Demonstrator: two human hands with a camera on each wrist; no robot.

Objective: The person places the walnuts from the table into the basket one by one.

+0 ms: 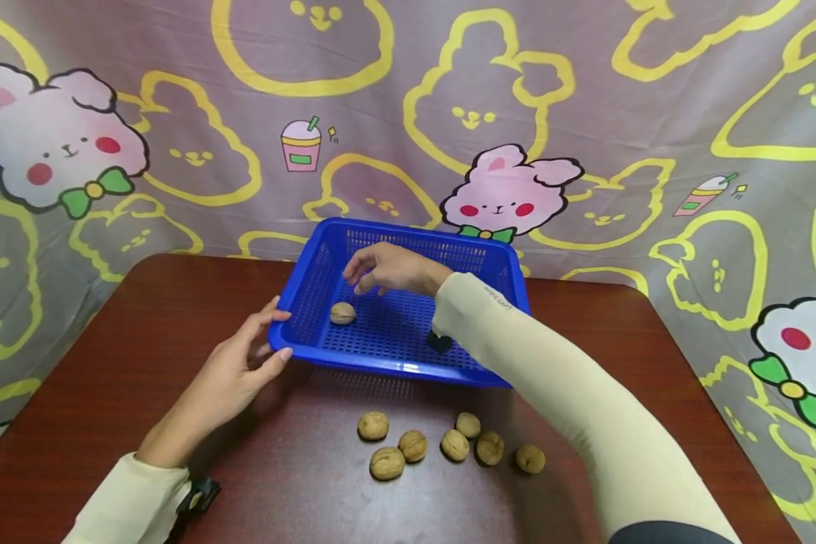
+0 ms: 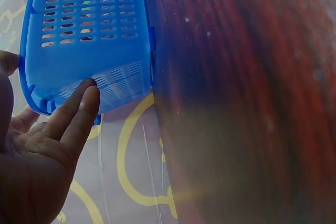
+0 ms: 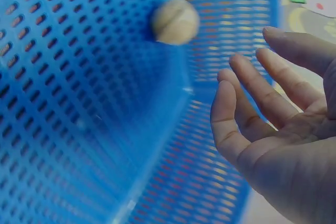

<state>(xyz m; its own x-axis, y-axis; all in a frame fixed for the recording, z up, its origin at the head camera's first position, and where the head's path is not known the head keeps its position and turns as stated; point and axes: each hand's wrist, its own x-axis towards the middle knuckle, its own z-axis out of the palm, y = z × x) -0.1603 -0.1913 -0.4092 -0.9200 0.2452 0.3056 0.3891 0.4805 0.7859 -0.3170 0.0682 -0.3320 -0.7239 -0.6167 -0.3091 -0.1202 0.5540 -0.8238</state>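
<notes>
One walnut (image 1: 343, 313) lies on the floor of the blue plastic basket (image 1: 394, 368), toward its left end. Over the basket hovers my right hand (image 1: 396, 270), fingers loosely bent and nothing in them. In the right wrist view the same walnut (image 3: 176, 21) appears apart from the fingertips. My left hand (image 1: 234, 366) holds the basket's near left corner, with thumb and index finger on the rim. From the left wrist view, other fingers (image 2: 79, 111) lie along the basket's outer side (image 2: 89, 61).
On the brown table (image 1: 279, 468), several walnuts (image 1: 387, 463) lie in front of the basket, more of them (image 1: 489, 448) to the right. A patterned curtain (image 1: 381, 113) hangs close behind the basket. My right sleeve (image 1: 551, 378) passes over the basket's right front rim.
</notes>
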